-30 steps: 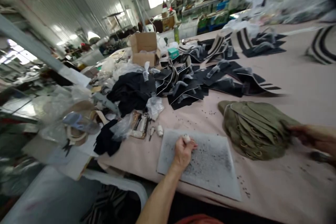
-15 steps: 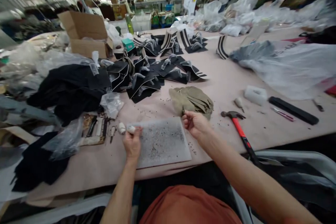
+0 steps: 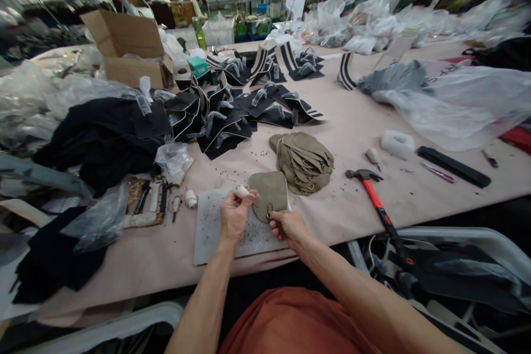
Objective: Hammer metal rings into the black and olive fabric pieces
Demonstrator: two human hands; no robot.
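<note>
My left hand [image 3: 235, 217] is closed on a small tool with a white wrapped handle [image 3: 241, 192], held over the left edge of an olive fabric piece [image 3: 265, 191]. With pinched fingers, my right hand [image 3: 289, 227] holds that piece at its lower edge, beside a small metal ring. The piece lies over the upper right part of a grey board [image 3: 211, 232] strewn with dark bits. Just behind to the right is a stack of similar olive pieces [image 3: 307, 163], several with rings. A second white-wrapped tool [image 3: 191, 199] lies at the board's upper left corner.
A red and black hammer [image 3: 379, 204] lies on the right, with a white roll [image 3: 397, 145] and a black bar [image 3: 454, 167] behind it. Black strapped pieces [image 3: 232, 121] cover the table's middle. A cardboard box [image 3: 133, 55] and plastic bags stand at the left.
An olive piece has come off the stack toward me and onto the board, in my right hand. My left hand has moved right with the white-handled tool, up to the piece.
</note>
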